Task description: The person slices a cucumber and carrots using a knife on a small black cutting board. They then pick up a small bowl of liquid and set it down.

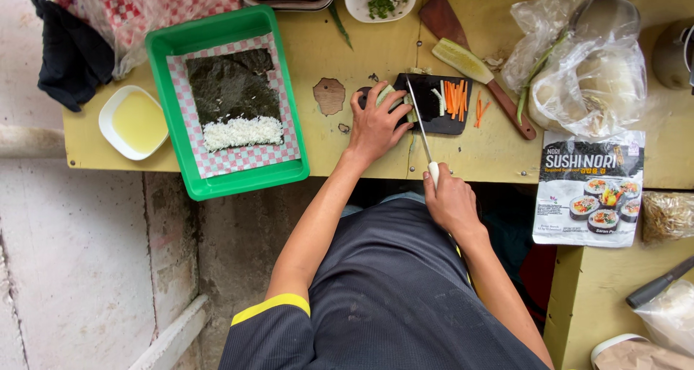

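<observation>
My left hand [376,126] presses down on a pale green cucumber piece [389,95] at the left end of a small black cutting board [441,117]. In my right hand [450,200] is the white handle of a knife [421,128], whose thin blade reaches up across the board beside the cucumber. Carrot sticks [455,97] and a few pale strips lie on the board's right part.
A green tray [285,169] holds a checked paper, a seaweed sheet and a strip of rice [242,133]. Around lie a white dish of yellow liquid [137,122], a wooden spatula with a cucumber half [463,59], plastic bags [585,74] and a seaweed packet [587,189].
</observation>
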